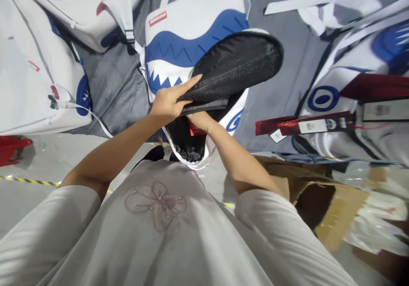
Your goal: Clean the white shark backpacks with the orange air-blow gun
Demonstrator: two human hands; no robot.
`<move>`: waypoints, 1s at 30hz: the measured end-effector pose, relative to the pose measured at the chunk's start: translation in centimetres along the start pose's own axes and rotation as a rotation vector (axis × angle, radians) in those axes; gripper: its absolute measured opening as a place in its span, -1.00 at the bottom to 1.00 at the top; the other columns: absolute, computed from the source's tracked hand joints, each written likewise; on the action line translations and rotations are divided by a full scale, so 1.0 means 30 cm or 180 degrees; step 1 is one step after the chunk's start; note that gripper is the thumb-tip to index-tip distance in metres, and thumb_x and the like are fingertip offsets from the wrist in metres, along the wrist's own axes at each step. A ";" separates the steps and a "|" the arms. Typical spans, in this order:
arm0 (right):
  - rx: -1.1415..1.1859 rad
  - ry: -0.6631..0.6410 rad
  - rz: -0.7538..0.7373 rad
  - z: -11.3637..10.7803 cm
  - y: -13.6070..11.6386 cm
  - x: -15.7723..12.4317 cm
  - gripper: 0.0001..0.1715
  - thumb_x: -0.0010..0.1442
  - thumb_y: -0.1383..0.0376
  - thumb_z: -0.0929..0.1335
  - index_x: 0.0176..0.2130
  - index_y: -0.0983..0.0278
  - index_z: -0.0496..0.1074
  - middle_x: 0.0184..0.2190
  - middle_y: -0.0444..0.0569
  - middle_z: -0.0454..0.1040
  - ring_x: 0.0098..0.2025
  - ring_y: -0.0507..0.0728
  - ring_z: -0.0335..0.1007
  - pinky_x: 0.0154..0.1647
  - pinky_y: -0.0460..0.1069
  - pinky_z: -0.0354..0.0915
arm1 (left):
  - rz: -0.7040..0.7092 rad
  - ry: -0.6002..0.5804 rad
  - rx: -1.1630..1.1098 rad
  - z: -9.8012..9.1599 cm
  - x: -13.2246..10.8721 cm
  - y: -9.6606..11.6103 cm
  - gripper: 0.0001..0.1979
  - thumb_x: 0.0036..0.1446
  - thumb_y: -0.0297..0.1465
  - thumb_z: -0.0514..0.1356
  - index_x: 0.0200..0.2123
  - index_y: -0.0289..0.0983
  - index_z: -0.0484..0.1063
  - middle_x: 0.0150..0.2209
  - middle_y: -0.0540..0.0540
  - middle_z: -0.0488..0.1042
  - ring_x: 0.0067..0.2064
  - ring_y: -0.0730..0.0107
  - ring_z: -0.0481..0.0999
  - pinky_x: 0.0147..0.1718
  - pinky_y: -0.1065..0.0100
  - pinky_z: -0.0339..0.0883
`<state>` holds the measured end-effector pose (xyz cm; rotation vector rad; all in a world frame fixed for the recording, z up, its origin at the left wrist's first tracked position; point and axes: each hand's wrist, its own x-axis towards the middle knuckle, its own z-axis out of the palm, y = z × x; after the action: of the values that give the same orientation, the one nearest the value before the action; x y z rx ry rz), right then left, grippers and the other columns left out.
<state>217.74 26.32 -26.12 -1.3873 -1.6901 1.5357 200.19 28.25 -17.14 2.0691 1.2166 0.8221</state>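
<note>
A white backpack [194, 11] with a blue band and jagged tooth shapes lies in front of me, its compartment unzipped. Its raised flap [246, 60] shows a black mesh underside leaning to the right. My left hand [168, 103] pinches the black mesh edge at the flap's base, index finger stretched along the mesh and thumb below. My right hand [198, 120] reaches into the opening, its fingers hidden under the black lining. Just beneath that wrist, a bit of red [195, 130] shows against the dark inside; I cannot tell whether the hand holds it.
More white backpacks lie on the grey cloth [105, 77] to the left [32, 69] and right [345, 77]. Red hang tags [287, 126] rest by the right one. Below the table edge, an open cardboard box [338, 213] and plastic bags [377, 226] sit at right.
</note>
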 end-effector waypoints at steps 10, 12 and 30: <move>-0.1129 0.1964 0.1397 0.153 -0.034 -0.368 -0.52 0.37 0.07 0.15 0.01 0.34 0.37 -0.32 0.13 0.55 -0.23 0.26 0.53 -0.20 0.05 0.36 | 0.0011 0.0391 0.0080 0.015 -0.002 0.007 -0.41 0.17 -0.53 0.21 0.27 -0.11 0.32 0.21 0.00 0.44 0.21 0.31 0.46 0.26 0.29 0.28; -0.1097 0.2105 0.1235 0.190 -0.017 -0.348 -0.54 0.36 0.08 0.15 -0.01 0.33 0.37 -0.34 0.10 0.54 -0.27 0.26 0.52 -0.23 0.05 0.36 | -0.0008 0.0331 0.0213 0.012 -0.008 0.012 -0.41 0.19 -0.51 0.20 0.29 -0.12 0.29 0.22 -0.02 0.42 0.21 0.31 0.45 0.25 0.29 0.29; -0.0288 0.1240 0.0847 0.104 -0.009 -0.320 -0.49 0.33 0.07 0.24 0.11 0.30 0.43 -0.23 0.05 0.57 -0.16 0.21 0.53 -0.09 0.04 0.39 | 0.0435 -0.0229 0.0889 -0.036 -0.058 0.008 -0.41 0.22 -0.23 0.23 0.31 -0.12 0.26 0.28 -0.10 0.35 0.27 0.24 0.38 0.29 0.25 0.23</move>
<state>218.65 16.50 -24.03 -1.8795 -1.3928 1.2226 198.83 26.79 -16.66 2.4070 1.2181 0.6613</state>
